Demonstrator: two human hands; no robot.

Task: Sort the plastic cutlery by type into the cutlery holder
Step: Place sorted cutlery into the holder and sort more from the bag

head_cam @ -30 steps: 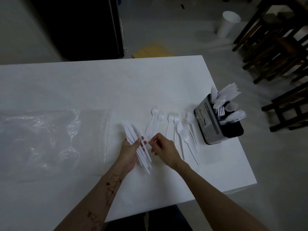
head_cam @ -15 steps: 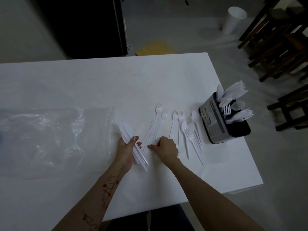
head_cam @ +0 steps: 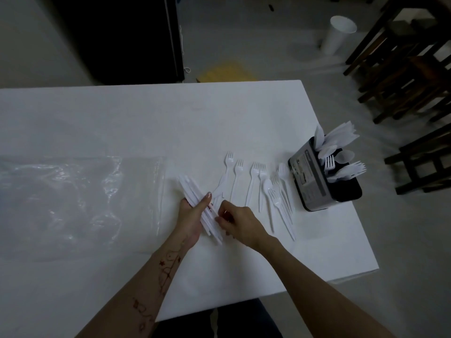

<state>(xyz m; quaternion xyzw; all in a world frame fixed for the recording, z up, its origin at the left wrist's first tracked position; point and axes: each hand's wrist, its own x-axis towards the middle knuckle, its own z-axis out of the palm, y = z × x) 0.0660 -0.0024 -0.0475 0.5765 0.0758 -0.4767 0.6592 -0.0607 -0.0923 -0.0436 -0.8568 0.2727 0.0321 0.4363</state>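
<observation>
Since half a second ago the right hand (head_cam: 240, 222) has lifted off the tabletop and come in against the bundle of knives (head_cam: 195, 198) that the left hand (head_cam: 191, 215) grips; its fingers are curled, but whether they pinch a piece cannot be told. Forks (head_cam: 253, 181) lie loose toward the right edge, beside the part-filled cutlery holder (head_cam: 314, 184), so gathering probably continues.

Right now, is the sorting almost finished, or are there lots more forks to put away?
About partway. Done: the cutlery holder already has spoons, forks and other white pieces standing in it. In hand: the left hand grips a bundle of knives, and the right hand is at the bundle's lower end. Left: a row of forks, plus what looks like one spoon, lies on the table.
</observation>
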